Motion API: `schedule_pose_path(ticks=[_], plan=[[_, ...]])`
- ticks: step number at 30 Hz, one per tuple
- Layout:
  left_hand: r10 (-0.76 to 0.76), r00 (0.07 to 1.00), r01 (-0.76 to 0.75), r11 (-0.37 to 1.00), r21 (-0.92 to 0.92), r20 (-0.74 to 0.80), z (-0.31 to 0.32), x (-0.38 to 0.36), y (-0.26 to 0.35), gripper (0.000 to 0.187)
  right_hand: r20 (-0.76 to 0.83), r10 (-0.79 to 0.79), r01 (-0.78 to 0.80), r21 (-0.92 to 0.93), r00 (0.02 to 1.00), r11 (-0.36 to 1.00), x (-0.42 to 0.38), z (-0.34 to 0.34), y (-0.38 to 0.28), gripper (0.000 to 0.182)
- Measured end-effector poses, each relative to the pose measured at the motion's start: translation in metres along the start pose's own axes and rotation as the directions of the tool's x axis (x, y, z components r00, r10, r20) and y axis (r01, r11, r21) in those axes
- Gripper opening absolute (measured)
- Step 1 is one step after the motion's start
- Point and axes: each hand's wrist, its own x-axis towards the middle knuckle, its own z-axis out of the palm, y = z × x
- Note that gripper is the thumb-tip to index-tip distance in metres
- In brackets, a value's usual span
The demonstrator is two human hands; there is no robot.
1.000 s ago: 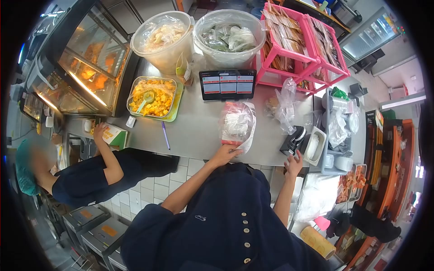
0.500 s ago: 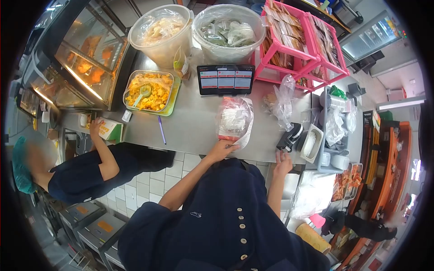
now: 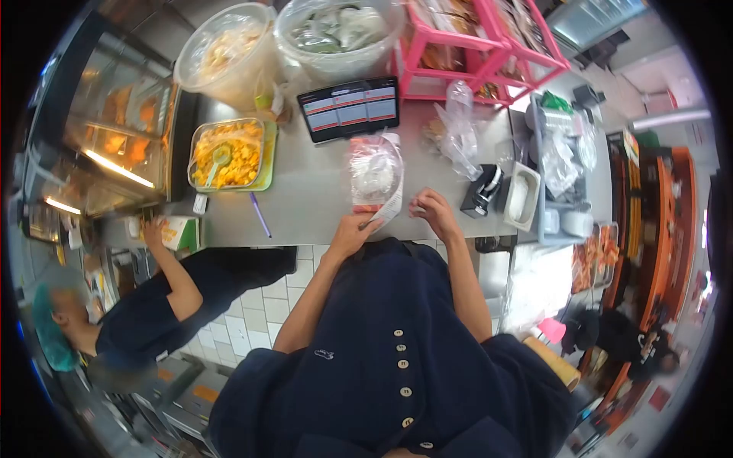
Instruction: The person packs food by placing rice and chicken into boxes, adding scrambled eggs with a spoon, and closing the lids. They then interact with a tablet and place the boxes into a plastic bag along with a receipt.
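A clear plastic bag (image 3: 374,172) with white and red contents lies on the steel counter in front of me. A printed paper slip (image 3: 394,200) curves along its right side. My left hand (image 3: 353,233) is closed on the bag's near end, with the slip's lower end at its fingers. Just right of the bag, my right hand (image 3: 435,215) hovers over the counter with curled fingers pinched together; anything between them is too small to make out. A black tape dispenser (image 3: 482,191) stands to the right of that hand.
A tablet (image 3: 349,109) stands behind the bag. Left are a tray of yellow food (image 3: 227,155) and a purple pen (image 3: 260,215). Large tubs (image 3: 340,57) and a pink rack (image 3: 458,61) line the back. A co-worker (image 3: 175,294) stands at left; a grey bin (image 3: 561,221) sits right.
My right hand has moved left from beside the tape dispenser toward the bag, and its fingers have curled. My left hand keeps its hold. The whole view has shifted and tilted slightly.
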Motion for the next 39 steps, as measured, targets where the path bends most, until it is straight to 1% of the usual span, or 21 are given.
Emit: schedule_pose_path(ticks=[3, 4, 6, 9, 12, 14, 15, 18, 21, 22, 24, 27, 28, 29, 30, 31, 33, 35, 37, 39], plan=[[0.086, 0.996, -0.086, 0.996, 0.000, -0.001, 0.001, 0.002, -0.013, 0.028, 0.069, 0.079, -0.070, -0.124, 0.994, 0.990, 0.031, -0.003, 0.012, 0.020], [0.078, 0.997, -0.078, 0.997, -0.020, 0.000, 0.002, 0.001, -0.012, 0.027, 0.033, 0.146, -0.136, -0.210, 0.989, 0.968, 0.035, -0.004, 0.013, 0.022], [0.058, 0.998, -0.058, 0.997, -0.058, -0.006, 0.002, 0.000, -0.009, 0.027, -0.049, 0.276, -0.274, -0.370, 0.960, 0.888, 0.039, -0.002, 0.013, 0.027], [0.036, 0.999, -0.037, 0.996, -0.083, -0.017, 0.001, -0.001, -0.006, 0.026, -0.334, 0.189, -0.349, -0.523, 0.923, 0.778, 0.029, 0.002, 0.012, 0.036], [0.044, 0.998, -0.046, 0.998, -0.041, -0.038, -0.001, -0.003, -0.001, 0.025, -0.336, 0.077, -0.247, -0.501, 0.939, 0.829, 0.028, -0.015, 0.026, 0.038], [0.034, 0.998, -0.036, 0.998, -0.049, -0.046, 0.001, -0.003, 0.002, 0.025, -0.215, 0.090, -0.149, -0.273, 0.972, 0.950, 0.023, -0.014, 0.025, 0.040], [0.031, 0.998, -0.034, 0.998, -0.054, -0.049, 0.002, -0.002, 0.003, 0.025, -0.155, 0.079, -0.102, -0.148, 0.985, 0.984, 0.021, -0.009, 0.022, 0.041], [0.000, 0.999, -0.004, 0.996, -0.085, -0.050, 0.006, 0.000, -0.002, 0.026, 0.036, 0.091, -0.087, -0.106, 0.995, 0.991, 0.028, 0.011, 0.028, 0.039], [0.024, 0.999, -0.024, 1.000, -0.003, -0.036, 0.004, 0.001, 0.001, 0.028, -0.074, 0.098, -0.119, -0.379, 0.992, 0.918, 0.042, -0.003, 0.035, 0.037], [-0.007, 1.000, 0.007, 0.997, 0.079, 0.008, 0.000, -0.001, 0.006, 0.029, -0.139, -0.030, -0.040, -0.477, 0.990, 0.878, 0.041, -0.004, 0.033, 0.036], [-0.074, 0.994, 0.053, 0.970, 0.238, 0.078, -0.018, -0.009, 0.014, 0.030, -0.211, -0.298, 0.083, -0.674, 0.931, 0.734, 0.040, -0.004, 0.020, 0.037], [-0.149, 0.988, 0.155, 0.952, 0.264, -0.044, -0.039, -0.025, -0.031, 0.030, -0.034, -0.460, 0.288, -0.738, 0.887, 0.611, 0.014, 0.055, -0.044, 0.052], [-0.138, 0.988, 0.151, 0.967, 0.204, -0.074, -0.043, -0.028, -0.036, 0.030, 0.103, -0.570, 0.381, -0.837, 0.815, 0.393, 0.014, 0.074, -0.057, 0.062], [-0.127, 0.987, 0.140, 0.979, 0.145, -0.097, -0.045, -0.028, -0.039, 0.030, 0.252, -0.639, 0.436, -0.888, 0.727, 0.146, 0.018, 0.091, -0.063, 0.074], [-0.112, 0.988, 0.122, 0.988, 0.092, -0.106, -0.050, -0.025, -0.042, 0.030, 0.323, -0.613, 0.422, -0.907, 0.721, 0.019, 0.029, 0.102, -0.060, 0.078], [-0.120, 0.983, 0.133, 0.987, 0.087, -0.140, -0.056, -0.018, -0.049, 0.033, 0.371, -0.589, 0.385, -0.916, 0.718, -0.108, 0.042, 0.109, -0.057, 0.083], [-0.129, 0.975, 0.143, 0.987, 0.068, -0.181, -0.059, 0.001, -0.073, 0.041, 0.363, -0.632, 0.403, -0.911, 0.684, -0.088, 0.062, 0.123, -0.043, 0.064], [-0.217, 0.922, 0.145, 0.961, -0.235, -0.320, -0.055, 0.026, -0.114, 0.051, 0.423, -0.565, 0.419, -0.896, 0.708, -0.145, 0.084, 0.123, -0.035, 0.049], [-0.190, 0.951, 0.095, 0.931, -0.352, -0.245, -0.042, 0.036, -0.085, 0.057, 0.423, -0.700, 0.510, -0.855, 0.575, -0.097, 0.078, 0.123, -0.036, 0.032], [-0.158, 0.973, 0.068, 0.891, -0.449, -0.166, -0.031, 0.044, -0.041, 0.062, 0.296, -0.702, 0.546, -0.823, 0.648, 0.157, 0.064, 0.115, -0.030, 0.034]])
